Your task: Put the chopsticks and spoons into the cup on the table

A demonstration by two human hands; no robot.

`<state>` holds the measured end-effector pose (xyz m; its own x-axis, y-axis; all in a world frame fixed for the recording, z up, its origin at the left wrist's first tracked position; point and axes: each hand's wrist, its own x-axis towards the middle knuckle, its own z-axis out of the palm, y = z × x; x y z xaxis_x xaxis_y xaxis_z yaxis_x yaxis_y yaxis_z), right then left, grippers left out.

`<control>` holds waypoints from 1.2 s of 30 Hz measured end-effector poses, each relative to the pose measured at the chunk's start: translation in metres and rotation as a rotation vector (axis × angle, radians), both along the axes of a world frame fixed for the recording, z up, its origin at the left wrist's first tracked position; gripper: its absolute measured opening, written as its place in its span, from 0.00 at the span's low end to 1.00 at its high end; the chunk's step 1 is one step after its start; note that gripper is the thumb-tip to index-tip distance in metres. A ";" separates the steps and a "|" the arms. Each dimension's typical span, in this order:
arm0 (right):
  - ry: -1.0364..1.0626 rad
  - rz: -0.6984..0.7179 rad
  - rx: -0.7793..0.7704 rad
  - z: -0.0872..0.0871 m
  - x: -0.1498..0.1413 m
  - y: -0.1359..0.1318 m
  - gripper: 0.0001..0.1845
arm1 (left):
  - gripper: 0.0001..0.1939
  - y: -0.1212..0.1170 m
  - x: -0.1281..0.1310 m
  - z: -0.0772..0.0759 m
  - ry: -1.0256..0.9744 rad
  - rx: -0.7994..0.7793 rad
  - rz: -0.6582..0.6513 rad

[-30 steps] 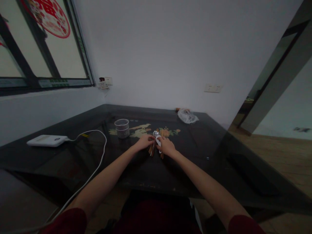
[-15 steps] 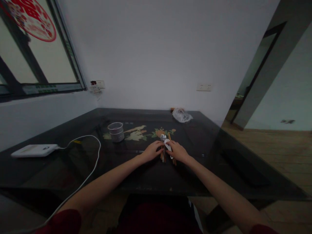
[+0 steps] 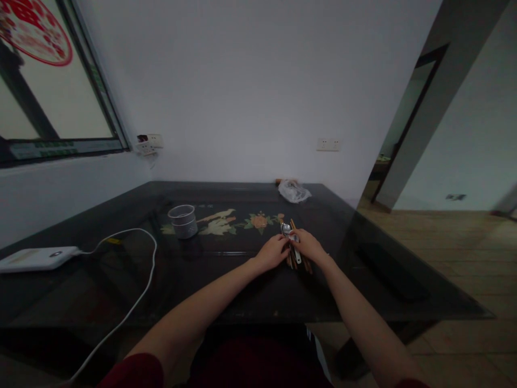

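My left hand (image 3: 274,252) rests on the dark table, its fingers curled against the left side of a small bundle of cutlery. In the bundle a metal spoon (image 3: 286,228) points its bowl away from me, and a pale spoon handle (image 3: 298,257) sticks out toward me. Over the right side of the bundle lies my right hand (image 3: 310,248), fingers bent around it. Several wooden chopsticks (image 3: 308,267) poke out below and above that hand. Fingertips of both hands nearly meet at the spoons. My fingers hide the middle of the bundle.
A grey perforated cup (image 3: 183,222) stands on the table left of my hands. Further left lies a white power bank (image 3: 38,259) with a white cable (image 3: 152,264). A crumpled plastic bag (image 3: 294,191) sits near the wall. A dark flat object (image 3: 391,272) lies at right.
Both hands have shifted to the right across the table, with the spoons and chopsticks moving along between them. My view has turned slightly to the right.
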<state>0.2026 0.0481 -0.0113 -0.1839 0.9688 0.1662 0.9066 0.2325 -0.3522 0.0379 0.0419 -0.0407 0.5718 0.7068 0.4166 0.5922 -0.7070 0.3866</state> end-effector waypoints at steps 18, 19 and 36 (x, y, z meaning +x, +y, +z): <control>0.074 -0.147 0.021 -0.014 0.015 0.015 0.25 | 0.17 -0.008 -0.009 -0.001 -0.059 0.020 -0.052; 0.065 -0.153 0.000 -0.015 0.014 0.015 0.26 | 0.17 -0.009 -0.009 0.000 -0.059 0.014 -0.053; -0.090 -0.223 -0.092 -0.001 0.007 0.001 0.20 | 0.19 -0.006 -0.008 -0.003 0.013 0.051 -0.051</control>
